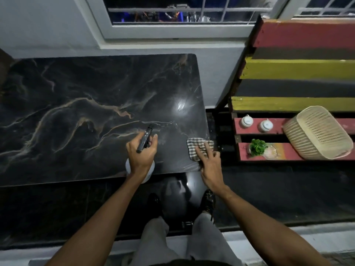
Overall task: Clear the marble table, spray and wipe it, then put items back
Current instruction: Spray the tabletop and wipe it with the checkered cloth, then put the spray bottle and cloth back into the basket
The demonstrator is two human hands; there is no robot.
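The black marble table (pixel 80 104) with pale veins fills the left and middle, its top bare. My left hand (pixel 141 152) grips a spray bottle (pixel 145 139) with a dark nozzle and a white body, held over the table's near right part. My right hand (pixel 208 160) presses flat on a checked cloth (pixel 196 145) at the table's near right corner. On the striped bench to the right stand two small white jars (pixel 246 121), a small green plant (pixel 257 146) in a clear holder and a tipped cream basket (pixel 318 131).
A striped bench (pixel 288 70) in red, yellow and black slats stands right of the table. A white wall and a barred window (pixel 172 14) run behind. Glossy dark floor (pixel 269 189) lies below, with my legs and shoes at the table's near edge.
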